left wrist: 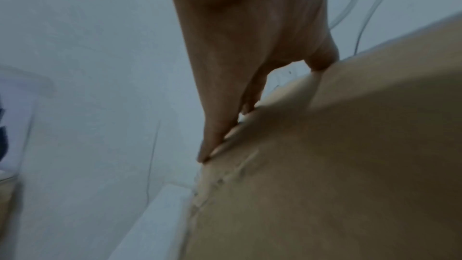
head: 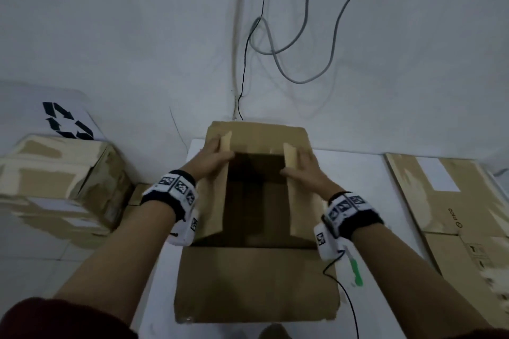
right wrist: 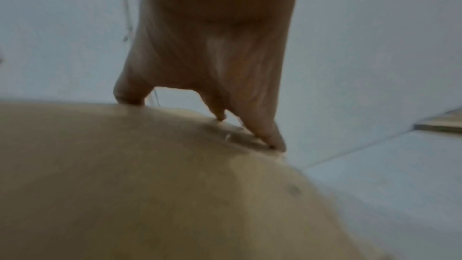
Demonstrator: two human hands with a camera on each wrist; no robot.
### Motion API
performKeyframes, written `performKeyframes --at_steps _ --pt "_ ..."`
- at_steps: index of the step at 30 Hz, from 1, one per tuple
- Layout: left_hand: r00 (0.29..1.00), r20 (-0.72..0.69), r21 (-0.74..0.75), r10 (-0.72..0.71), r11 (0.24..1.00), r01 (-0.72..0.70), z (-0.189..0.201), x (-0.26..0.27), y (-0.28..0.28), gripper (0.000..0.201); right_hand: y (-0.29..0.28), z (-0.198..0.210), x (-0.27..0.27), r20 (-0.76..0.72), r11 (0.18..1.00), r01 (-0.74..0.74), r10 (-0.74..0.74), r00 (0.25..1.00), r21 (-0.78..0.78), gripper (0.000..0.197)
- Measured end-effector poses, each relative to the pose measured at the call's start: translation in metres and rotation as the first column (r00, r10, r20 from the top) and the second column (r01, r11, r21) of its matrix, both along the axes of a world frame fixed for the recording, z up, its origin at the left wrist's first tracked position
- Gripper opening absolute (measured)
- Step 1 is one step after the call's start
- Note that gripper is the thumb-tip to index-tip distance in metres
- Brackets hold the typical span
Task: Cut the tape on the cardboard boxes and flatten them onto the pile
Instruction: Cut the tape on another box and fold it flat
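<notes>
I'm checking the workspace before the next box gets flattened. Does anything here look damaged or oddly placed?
Two things. The taped box on the left looks battered, its tape patchy and its top crumpled. A green-handled tool lies on the white table right beside the open box, under the right forearm, where it might get knocked.

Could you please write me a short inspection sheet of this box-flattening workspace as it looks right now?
Surface: white table, partly covered by cardboard.
Job's things: open box in the middle, flaps spread; flattened pile at right; taped box at left; green-handled cutter beside the open box.
Clutter: white sheet with recycling symbol behind the taped box.
Grippers: left hand and right hand press flat on the side flaps, fingers straight.
Cables: grey cable and thin black wire on the wall; black lead from the right wristband.
Surroundings: plain white wall.
</notes>
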State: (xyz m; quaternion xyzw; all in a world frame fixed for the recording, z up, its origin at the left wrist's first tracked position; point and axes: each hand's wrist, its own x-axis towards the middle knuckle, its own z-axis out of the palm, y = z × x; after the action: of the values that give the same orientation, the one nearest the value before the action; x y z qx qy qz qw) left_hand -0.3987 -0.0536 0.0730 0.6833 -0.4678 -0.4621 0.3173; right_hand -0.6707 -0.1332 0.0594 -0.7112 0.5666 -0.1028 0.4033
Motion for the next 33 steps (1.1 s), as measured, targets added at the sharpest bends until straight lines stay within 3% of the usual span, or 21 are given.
performKeyframes --at_steps 3,6,7,9,11,13,15,16,18,20,22,25,27,29,31,33 --pt "0.971 -0.217 -0.042 0.096 0.993 -0.108 0.024 0.026 0.031 0.045 0.015 0.027 -0.041 0.321 0.979 0.101 -0.154 0.934 0.176 0.059" --pt "0.966 -0.182 -0.106 0.183 0.973 -0.204 0.038 0.055 0.063 0.019 0.034 0.048 -0.088 0.432 0.965 0.171 -0.243 0.869 0.198 0.036" --pt "0.98 -0.096 -0.119 0.176 0.975 -0.187 0.037 0.066 0.072 0.021 0.037 0.047 -0.104 0.412 0.964 0.206 -0.259 0.874 0.17 0.033" --pt "0.983 0.147 -0.054 0.11 0.993 -0.104 0.027 0.085 0.087 0.061 0.046 0.04 -0.132 0.262 0.961 0.265 -0.277 0.925 0.081 0.042" --pt "0.918 0.394 0.07 0.049 0.994 -0.084 0.008 0.089 0.101 0.085 0.059 0.025 -0.147 0.047 0.951 0.308 -0.306 0.951 -0.024 0.064" --pt "0.759 0.651 0.119 -0.037 0.991 -0.054 -0.014 0.078 0.115 0.068 0.083 0.01 -0.147 -0.034 0.916 0.391 -0.395 0.918 -0.087 0.077" --pt "0.643 0.761 0.116 -0.083 0.993 -0.009 -0.031 0.058 0.127 0.044 0.11 0.0 -0.136 -0.103 0.877 0.432 -0.459 0.882 -0.209 0.069" --pt "0.649 0.759 0.085 -0.06 0.996 -0.007 -0.039 0.048 0.133 0.039 0.122 -0.006 -0.129 -0.142 0.871 0.405 -0.454 0.879 -0.279 0.059" --pt "0.739 0.673 0.015 0.038 0.998 -0.064 -0.053 0.025 0.142 0.05 0.145 -0.025 -0.114 -0.163 0.891 0.335 -0.395 0.904 -0.307 0.046" --pt "0.88 0.459 0.022 0.119 0.989 -0.145 -0.063 0.005 0.149 0.074 0.169 -0.038 -0.092 -0.04 0.927 0.329 -0.341 0.939 -0.179 0.053" --pt "0.963 0.243 0.052 0.119 0.989 -0.135 -0.074 -0.01 0.154 0.075 0.19 -0.038 -0.072 0.026 0.931 0.365 -0.365 0.931 0.002 0.062" --pt "0.987 0.064 0.033 0.146 0.988 -0.148 -0.084 -0.013 0.156 0.068 0.196 -0.037 -0.064 0.086 0.919 0.375 -0.387 0.918 0.121 0.069" --pt "0.987 0.051 0.053 0.155 0.986 -0.157 -0.083 -0.01 0.156 0.068 0.197 -0.033 -0.069 0.12 0.94 0.336 -0.34 0.933 0.06 0.084" --pt "0.985 0.065 0.048 0.161 0.985 -0.164 -0.084 -0.008 0.156 0.068 0.2 -0.034 -0.078 0.096 0.981 0.194 -0.193 0.977 0.0 0.093" --pt "0.986 0.07 0.025 0.15 0.988 -0.152 -0.083 -0.009 0.158 0.069 0.208 -0.033 -0.084 -0.055 0.999 0.041 -0.043 0.998 -0.032 0.091" --pt "0.985 0.087 0.012 0.146 0.989 -0.148 -0.084 -0.009 0.158 0.069 0.215 -0.032 -0.091 -0.234 0.993 -0.068 0.043 0.971 -0.099 0.088"
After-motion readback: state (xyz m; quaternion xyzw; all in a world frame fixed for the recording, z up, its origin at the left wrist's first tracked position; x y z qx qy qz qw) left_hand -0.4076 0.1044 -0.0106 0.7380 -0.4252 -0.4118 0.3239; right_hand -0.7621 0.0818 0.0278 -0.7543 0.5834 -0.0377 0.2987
